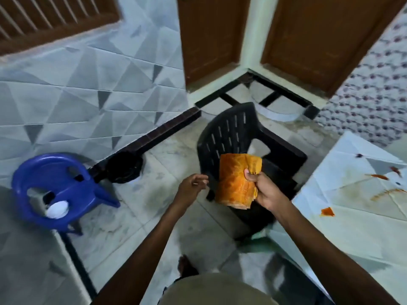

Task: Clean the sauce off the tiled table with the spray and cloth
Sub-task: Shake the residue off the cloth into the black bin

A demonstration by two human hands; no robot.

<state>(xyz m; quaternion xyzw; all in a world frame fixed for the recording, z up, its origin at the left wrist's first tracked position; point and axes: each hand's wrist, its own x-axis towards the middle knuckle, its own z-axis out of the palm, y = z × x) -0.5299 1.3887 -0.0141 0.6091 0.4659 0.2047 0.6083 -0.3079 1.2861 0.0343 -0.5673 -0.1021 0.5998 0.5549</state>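
My right hand grips an orange cloth by its right edge and holds it up in front of me, over a black chair. Just left of the cloth hovers my left hand, fingers loosely curled and holding nothing. The tiled table lies at the right edge of the view, pale with grey triangle patterns. Red-orange sauce smears and streaks mark its top. A white object, perhaps the spray bottle, rests on a blue stool; I cannot tell for sure.
A black plastic chair stands between me and the table's left edge. A blue plastic stool sits at the left near the tiled wall. A black bin stands by the wall. Two brown doors close the far corner.
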